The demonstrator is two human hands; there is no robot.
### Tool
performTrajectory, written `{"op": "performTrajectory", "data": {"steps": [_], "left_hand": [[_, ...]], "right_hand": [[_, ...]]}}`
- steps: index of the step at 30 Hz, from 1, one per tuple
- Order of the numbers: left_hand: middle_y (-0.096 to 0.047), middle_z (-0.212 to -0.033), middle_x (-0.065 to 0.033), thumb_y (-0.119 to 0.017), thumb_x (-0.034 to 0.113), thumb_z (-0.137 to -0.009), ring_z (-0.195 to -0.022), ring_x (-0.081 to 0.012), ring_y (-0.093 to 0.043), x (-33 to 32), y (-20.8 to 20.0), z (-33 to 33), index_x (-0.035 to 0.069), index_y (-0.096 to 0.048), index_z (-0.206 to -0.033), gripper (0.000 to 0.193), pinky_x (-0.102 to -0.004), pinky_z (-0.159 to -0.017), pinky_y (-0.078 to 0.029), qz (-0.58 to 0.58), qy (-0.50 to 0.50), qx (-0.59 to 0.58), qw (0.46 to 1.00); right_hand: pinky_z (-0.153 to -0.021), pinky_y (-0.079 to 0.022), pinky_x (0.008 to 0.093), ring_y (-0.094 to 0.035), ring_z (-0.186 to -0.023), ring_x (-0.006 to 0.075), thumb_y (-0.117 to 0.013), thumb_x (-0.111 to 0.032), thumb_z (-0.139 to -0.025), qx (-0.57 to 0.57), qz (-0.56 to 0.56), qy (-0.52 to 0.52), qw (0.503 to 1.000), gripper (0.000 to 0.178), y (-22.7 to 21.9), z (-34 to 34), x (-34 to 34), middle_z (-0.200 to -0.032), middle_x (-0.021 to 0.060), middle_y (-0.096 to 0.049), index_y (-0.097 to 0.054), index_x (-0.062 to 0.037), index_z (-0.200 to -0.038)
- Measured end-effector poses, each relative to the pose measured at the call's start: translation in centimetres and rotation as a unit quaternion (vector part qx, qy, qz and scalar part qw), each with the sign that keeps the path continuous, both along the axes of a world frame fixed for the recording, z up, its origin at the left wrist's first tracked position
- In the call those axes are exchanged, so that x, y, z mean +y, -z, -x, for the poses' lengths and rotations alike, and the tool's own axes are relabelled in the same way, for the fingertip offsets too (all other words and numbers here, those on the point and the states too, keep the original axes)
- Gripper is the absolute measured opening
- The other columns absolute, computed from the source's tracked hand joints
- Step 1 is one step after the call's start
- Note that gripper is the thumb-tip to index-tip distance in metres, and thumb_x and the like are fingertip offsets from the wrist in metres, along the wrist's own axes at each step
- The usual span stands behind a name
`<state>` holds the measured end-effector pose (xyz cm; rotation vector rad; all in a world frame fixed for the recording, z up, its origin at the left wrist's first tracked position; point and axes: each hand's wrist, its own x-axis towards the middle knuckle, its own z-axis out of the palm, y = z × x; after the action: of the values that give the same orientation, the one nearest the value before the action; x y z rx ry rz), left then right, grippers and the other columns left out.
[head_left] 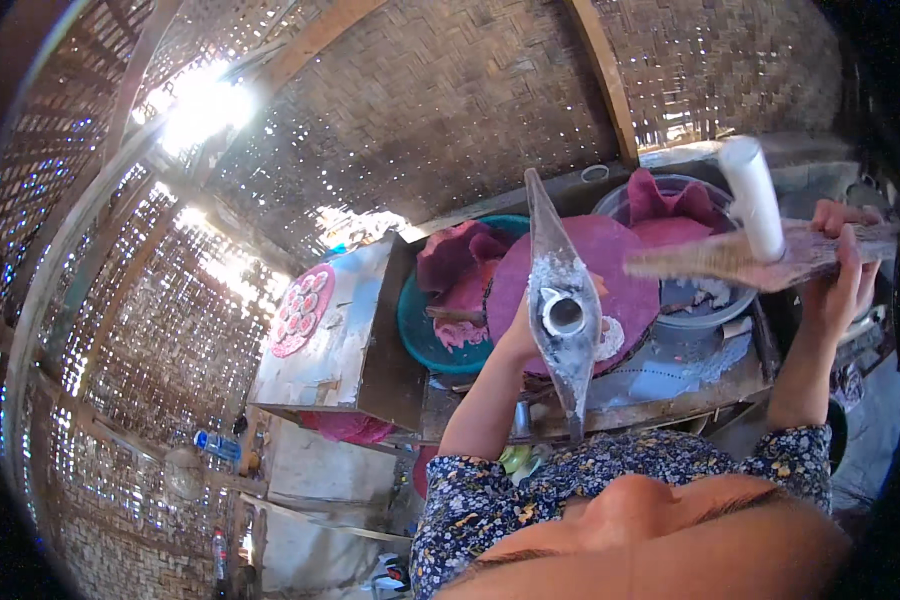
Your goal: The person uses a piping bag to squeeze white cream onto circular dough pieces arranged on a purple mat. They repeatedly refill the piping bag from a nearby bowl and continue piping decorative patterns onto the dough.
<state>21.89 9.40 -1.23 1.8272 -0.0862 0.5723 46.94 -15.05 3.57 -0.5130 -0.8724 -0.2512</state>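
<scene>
At R, R hand (843, 268) grips paddle (705, 254) w/ wht rod (755, 200).

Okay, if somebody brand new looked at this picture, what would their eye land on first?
Probably the white cylinder on a wooden board at right, gripped by the right hand. Next might come the paste-smeared, holed board near the center, held by the left hand, which is partly hidden behind it, in front of a big pink disc. The glare at upper left also stands out.
</scene>
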Motion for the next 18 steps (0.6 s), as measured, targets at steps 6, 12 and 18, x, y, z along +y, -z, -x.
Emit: {"op": "performTrajectory", "data": {"steps": [6, 12, 18], "left_hand": [[-0.057, -0.103, -0.0111, -0.068, 0.015, -0.072, -0.087, -0.0156, -0.057, -1.5, -2.4, -1.2, -0.003, -0.051, -0.111, 0.046, -0.0373, -0.081, -0.048, -0.053, -0.048, 0.006, 0.997], [-0.034, -0.134, -0.0142, -0.062, 0.036, -0.078, -0.127, -0.0371, -0.023, -4.0, -1.8, -3.5, 0.014, -0.061, -0.085, 0.023, -0.0523, -0.105, -0.015, 0.374, 0.14, -0.312, 0.862], [-0.042, -0.125, -0.0201, -0.059, 0.042, -0.078, -0.124, -0.0371, -0.028, -2.7, -1.8, -1.3, 0.011, -0.055, -0.071, 0.032, -0.0542, -0.104, -0.018, 0.665, 0.041, -0.255, 0.701]], "right_hand": [[-0.079, -0.038, 0.036, -0.05, -0.083, 0.0219, -0.051, -0.008, -0.082, 0.093, -0.062, 0.052, 0.992, 0.025, 0.6, 3.3, 2.3, -0.083, 0.0127, -0.056, -0.041, -0.0004, -0.103], [-0.057, -0.047, 0.0242, -0.059, -0.071, 0.0156, -0.053, -0.014, -0.086, 0.209, 0.087, -0.044, 0.973, 0.035, -1.0, 7.2, 7.3, -0.086, 0.0115, -0.059, -0.033, -0.0044, -0.113], [-0.087, -0.039, 0.0307, -0.044, -0.106, 0.0181, -0.064, -0.008, -0.075, 0.01, 0.144, 0.028, 0.989, 0.064, 1.0, 11.8, 11.4, -0.118, 0.0082, -0.041, -0.028, -0.0037, -0.128]]}}
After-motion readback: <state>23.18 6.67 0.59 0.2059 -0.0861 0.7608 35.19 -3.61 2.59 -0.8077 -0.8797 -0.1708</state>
